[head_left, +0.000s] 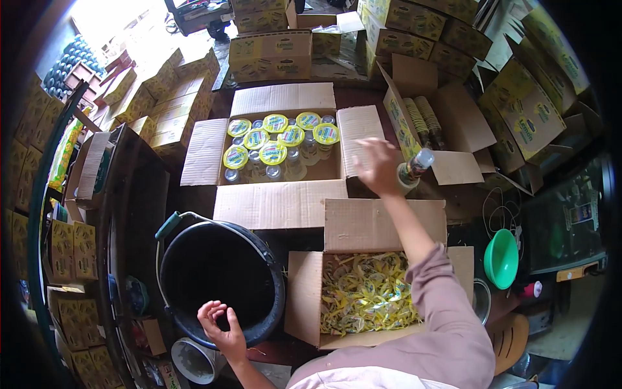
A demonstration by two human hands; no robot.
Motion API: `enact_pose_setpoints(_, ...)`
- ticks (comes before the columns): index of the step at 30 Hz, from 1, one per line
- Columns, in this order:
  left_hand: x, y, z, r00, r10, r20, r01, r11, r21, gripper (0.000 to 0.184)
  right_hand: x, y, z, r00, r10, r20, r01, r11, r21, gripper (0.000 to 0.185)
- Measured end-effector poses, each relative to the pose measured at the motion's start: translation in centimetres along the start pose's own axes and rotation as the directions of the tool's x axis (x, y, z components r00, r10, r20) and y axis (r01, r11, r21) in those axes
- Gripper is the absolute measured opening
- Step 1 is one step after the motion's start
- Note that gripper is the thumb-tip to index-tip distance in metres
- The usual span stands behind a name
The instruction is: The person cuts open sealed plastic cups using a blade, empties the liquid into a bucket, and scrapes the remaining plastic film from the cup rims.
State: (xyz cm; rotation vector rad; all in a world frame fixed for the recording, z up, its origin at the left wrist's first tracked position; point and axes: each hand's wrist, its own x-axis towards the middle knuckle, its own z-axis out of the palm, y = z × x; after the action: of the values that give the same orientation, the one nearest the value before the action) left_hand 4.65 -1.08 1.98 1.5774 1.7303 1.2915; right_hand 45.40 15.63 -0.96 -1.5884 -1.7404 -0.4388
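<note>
My right hand [376, 167] reaches over the right flap of an open carton [278, 201], its fingers spread and slightly blurred, holding nothing I can see. Beside its wrist stands a slim clear-topped item with a dark patterned body [414, 168]; its exact kind I cannot make out. Inside the carton are several clear plastic containers, many topped with round yellow lemon-printed labels [275, 123]. My left hand [223, 329] hovers at the near rim of a black bucket [277, 292], fingers loosely bent and apart. The bucket's inside looks dark.
A second open carton [304, 298] full of yellow printed strips [369, 292] sits in front of me. Another carton [463, 126] holds stacked cylindrical items. Printed lemon boxes [272, 55] surround the area. A green bowl [501, 259] is at the right, a white bucket [193, 362] lower left.
</note>
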Motion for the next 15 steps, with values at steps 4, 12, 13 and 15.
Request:
enact_pose_setpoints(4, -0.1, 0.1, -0.1, 1.0, -0.028, -0.014, 0.028, 1.0, 0.003, 0.031, 1.1, 2.3, 9.5, 0.912, 0.117, 0.394, -0.066, 0.988, -0.139, 0.071)
enact_pose_setpoints(12, -0.1, 0.1, 0.0, 0.997, -0.07, -0.012, 0.07, 0.998, -0.004, 0.03, 1.9, 2.8, 14.2, 0.822, 0.186, 0.538, -0.079, 0.973, -0.215, 0.065)
enact_pose_setpoints(13, -0.1, 0.1, 0.1, 0.998, -0.069, -0.014, 0.069, 0.998, -0.005, 0.03, 2.2, 2.6, 13.8, 0.819, 0.2, 0.537, -0.099, 0.972, -0.211, 0.063)
enact_pose_setpoints(15, -0.1, 0.1, 0.1, 0.998, -0.067, -0.009, 0.067, 0.998, -0.005, 0.03, 2.8, 1.8, 13.3, 0.806, 0.207, 0.554, -0.103, 0.971, -0.214, 0.059)
